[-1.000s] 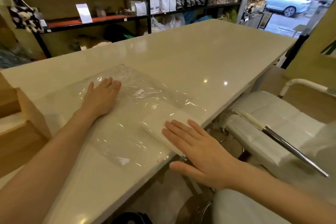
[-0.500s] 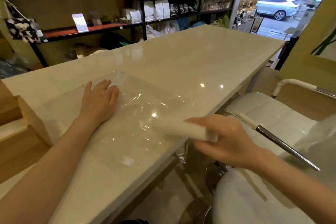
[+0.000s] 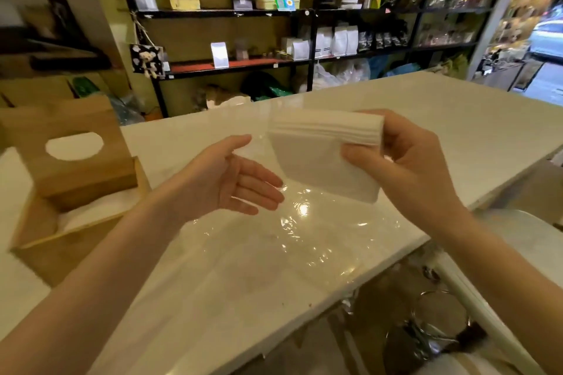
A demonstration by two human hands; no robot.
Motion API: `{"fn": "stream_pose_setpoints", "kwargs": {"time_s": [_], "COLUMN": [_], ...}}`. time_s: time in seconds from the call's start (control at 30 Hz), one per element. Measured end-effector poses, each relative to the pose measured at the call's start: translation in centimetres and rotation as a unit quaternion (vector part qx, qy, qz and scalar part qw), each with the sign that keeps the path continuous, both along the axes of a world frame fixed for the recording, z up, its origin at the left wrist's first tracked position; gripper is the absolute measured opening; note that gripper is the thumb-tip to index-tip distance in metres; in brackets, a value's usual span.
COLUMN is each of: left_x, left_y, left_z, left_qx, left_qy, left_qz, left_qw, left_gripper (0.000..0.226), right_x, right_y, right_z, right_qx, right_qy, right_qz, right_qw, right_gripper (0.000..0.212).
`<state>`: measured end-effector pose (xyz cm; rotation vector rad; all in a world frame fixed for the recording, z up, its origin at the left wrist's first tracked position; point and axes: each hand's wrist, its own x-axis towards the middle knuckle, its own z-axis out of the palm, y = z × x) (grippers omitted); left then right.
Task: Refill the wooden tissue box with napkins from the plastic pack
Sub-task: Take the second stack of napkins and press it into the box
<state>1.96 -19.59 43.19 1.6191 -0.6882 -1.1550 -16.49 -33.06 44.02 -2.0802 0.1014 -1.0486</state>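
My right hand (image 3: 408, 161) grips a stack of white napkins (image 3: 323, 155) and holds it up above the table. My left hand (image 3: 234, 183) hovers open, palm up, just left of the stack and not touching it. The clear plastic pack (image 3: 304, 240) lies flat and crinkled on the white table under both hands. At the left stands the wooden tissue box (image 3: 45, 240), open, with white napkins inside. Its wooden lid (image 3: 73, 152) with an oval slot rests tilted on top of the box.
The white table (image 3: 457, 119) stretches to the back right, its near edge running diagonally at lower right. A white chair (image 3: 524, 237) and metal stool parts sit beyond that edge. Black shelves (image 3: 304, 12) with bags and bottles line the back wall.
My right hand pulled the napkin stack out of the plastic pack and raised it. My left hand left the plastic and turned palm up. The view swung left, bringing the wooden box into sight.
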Motion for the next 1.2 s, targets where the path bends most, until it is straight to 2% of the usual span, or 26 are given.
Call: {"fn": "stream_pose_setpoints", "kwargs": {"time_s": [0.07, 0.13, 0.27, 0.37, 0.47, 0.5, 0.57, 0.63, 0.67, 0.7, 0.73, 0.8, 0.83, 0.87, 0.9, 0.93, 1.03, 1.1, 1.17, 1.2], "left_x": [0.3, 0.6, 0.9, 0.8, 0.8, 0.8, 1.3, 1.6, 1.7, 1.9, 2.1, 2.8, 3.2, 3.6, 4.0, 4.4, 5.5, 6.2, 7.0, 7.5], "left_y": [1.9, 3.3, 5.6, 6.6, 7.2, 7.1, 8.2, 8.5, 8.9, 9.3, 9.6, 10.3, 10.6, 11.0, 11.3, 11.7, 13.0, 13.9, 14.9, 15.2], "left_z": [-0.1, -0.3, -0.2, 0.1, 0.2, 0.0, -0.3, 0.1, 0.3, 0.4, 0.6, 0.9, 1.0, 1.1, 1.1, 1.2, 1.3, 1.5, 1.6, 1.7], "left_qx": [0.020, -0.003, -0.060, -0.065, -0.053, -0.051, -0.080, -0.092, -0.095, -0.096, -0.094, -0.089, -0.087, -0.085, -0.082, -0.078, -0.065, -0.052, -0.041, -0.034], "left_qy": [0.094, 0.154, 0.219, 0.169, 0.089, 0.075, 0.052, 0.050, 0.048, 0.043, 0.037, 0.035, 0.041, 0.044, 0.042, 0.038, 0.029, 0.028, 0.025, 0.018], "left_qz": [-0.016, 0.011, 0.137, 0.238, 0.246, 0.234, 0.278, 0.285, 0.288, 0.291, 0.295, 0.307, 0.313, 0.317, 0.318, 0.319, 0.319, 0.323, 0.341, 0.351], "left_qw": [0.995, 0.988, 0.964, 0.954, 0.964, 0.968, 0.956, 0.953, 0.952, 0.951, 0.950, 0.947, 0.945, 0.944, 0.944, 0.944, 0.945, 0.945, 0.939, 0.936], "left_gripper": [0.082, 0.085, 0.062, 0.043, 0.026, 0.025, 0.028, 0.033, 0.033, 0.034, 0.034, 0.034, 0.035, 0.037, 0.040, 0.042, 0.040, 0.024, 0.012, 0.014], "right_x": [2.1, 3.9, 6.9, 8.4, 9.7, 9.5, 11.3, 11.4, 11.7, 12.1, 12.5, 13.7, 14.2, 14.6, 15.0, 15.5, 17.4, 19.0, 20.4, 20.9], "right_y": [0.7, 1.5, 2.4, 2.3, 1.8, 1.3, 1.1, 0.9, 0.9, 0.9, 1.2, 1.6, 2.0, 2.6, 3.2, 3.8, 5.5, 6.5, 7.4, 7.8], "right_z": [-0.8, -1.4, -3.0, -3.5, -3.5, -3.3, -2.6, -2.2, -2.4, -2.5, -2.4, -2.2, -2.0, -1.8, -1.5, -1.3, -0.7, -0.6, -0.7, -0.7], "right_qx": [-0.051, -0.110, -0.293, -0.369, -0.378, -0.362, -0.263, -0.101, 0.000, 0.104, 0.211, 0.413, 0.483, 0.521, 0.528, 0.516, 0.435, 0.381, 0.355, 0.347], "right_qy": [0.012, 0.016, -0.025, -0.038, -0.037, -0.024, 0.029, 0.102, 0.138, 0.179, 0.224, 0.311, 0.338, 0.351, 0.357, 0.364, 0.369, 0.364, 0.359, 0.362], "right_qz": [0.035, 0.077, 0.139, 0.180, 0.197, 0.191, 0.236, 0.218, 0.215, 0.229, 0.260, 0.328, 0.354, 0.375, 0.386, 0.386, 0.362, 0.351, 0.338, 0.332], "right_qw": [0.998, 0.991, 0.946, 0.911, 0.904, 0.912, 0.935, 0.965, 0.967, 0.951, 0.915, 0.791, 0.726, 0.682, 0.667, 0.672, 0.738, 0.774, 0.794, 0.799], "right_gripper": [0.031, 0.034, 0.032, 0.024, 0.028, 0.034, 0.050, 0.065, 0.069, 0.067, 0.060, 0.044, 0.044, 0.049, 0.053, 0.054, 0.049, 0.035, 0.019, 0.015]}}
